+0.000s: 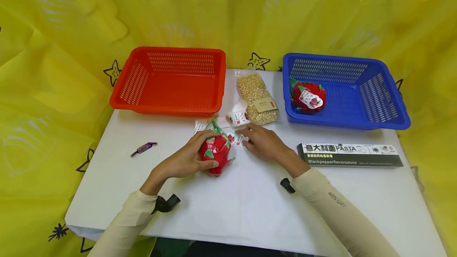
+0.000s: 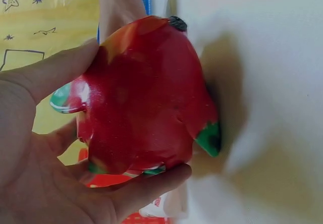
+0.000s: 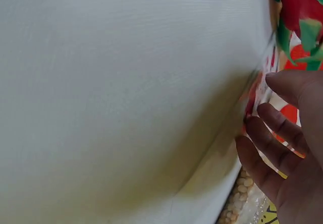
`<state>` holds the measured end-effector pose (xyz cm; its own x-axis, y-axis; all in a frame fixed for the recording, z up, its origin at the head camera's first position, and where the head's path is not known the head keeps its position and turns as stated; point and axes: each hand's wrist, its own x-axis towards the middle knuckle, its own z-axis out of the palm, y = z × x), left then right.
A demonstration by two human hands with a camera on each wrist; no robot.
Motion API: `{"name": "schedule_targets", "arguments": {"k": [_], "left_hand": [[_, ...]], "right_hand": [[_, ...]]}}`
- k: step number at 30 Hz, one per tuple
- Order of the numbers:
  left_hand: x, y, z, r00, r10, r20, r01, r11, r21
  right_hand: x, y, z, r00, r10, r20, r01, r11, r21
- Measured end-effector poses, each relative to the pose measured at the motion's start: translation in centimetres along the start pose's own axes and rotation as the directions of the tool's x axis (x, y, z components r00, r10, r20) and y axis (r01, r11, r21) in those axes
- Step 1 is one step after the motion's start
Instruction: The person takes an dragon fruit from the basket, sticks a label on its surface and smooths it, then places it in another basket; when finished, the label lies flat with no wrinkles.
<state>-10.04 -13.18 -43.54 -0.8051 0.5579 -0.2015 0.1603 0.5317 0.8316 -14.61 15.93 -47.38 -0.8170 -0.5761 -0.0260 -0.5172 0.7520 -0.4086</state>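
Observation:
A red dragon fruit with green tips [image 1: 218,150] is gripped in my left hand [image 1: 185,156], thumb on its near side. In the left wrist view the red fruit [image 2: 146,93] fills the palm side of the curled fingers [image 2: 146,188]. My right hand [image 1: 264,142] is just right of the fruit, its fingers at a small printed label [image 1: 237,139] lying on the table. The right wrist view has the right hand [image 3: 292,133] with bent fingers beside that label [image 3: 255,95]; whether they pinch it I cannot tell.
Behind are a red basket [image 1: 168,108], a bag of corn kernels [image 1: 251,86], a white labelled packet [image 1: 238,116] and a blue basket [image 1: 346,120] holding another dragon fruit [image 1: 312,97]. A pasta box [image 1: 351,156] lies right; a purple wrapped candy [image 1: 144,148] lies left.

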Motion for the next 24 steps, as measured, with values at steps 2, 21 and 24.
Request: {"name": "schedule_targets", "arguments": {"k": [2, 21, 24], "left_hand": [[0.2, -0.1, 0.1, 1.0, -0.002, -0.007, 0.002, 1.0, -0.015], [1.9, 0.1, 0.4, 0.998, 0.034, -0.05, -0.031, 0.998, 0.055], [1.8, 0.1, 0.4, 0.998, 0.029, -0.055, -0.026, 0.998, 0.063]], "right_hand": [[0.1, -0.1, 0.3, 1.0, -0.008, -0.003, 0.008, 0.999, -0.051], [0.0, 1.0, 1.4, 0.954, -0.237, -0.184, 0.19, 0.952, -0.24], [-0.2, 0.9, 1.4, 0.947, -0.26, -0.188, 0.207, 0.943, -0.262]]}}
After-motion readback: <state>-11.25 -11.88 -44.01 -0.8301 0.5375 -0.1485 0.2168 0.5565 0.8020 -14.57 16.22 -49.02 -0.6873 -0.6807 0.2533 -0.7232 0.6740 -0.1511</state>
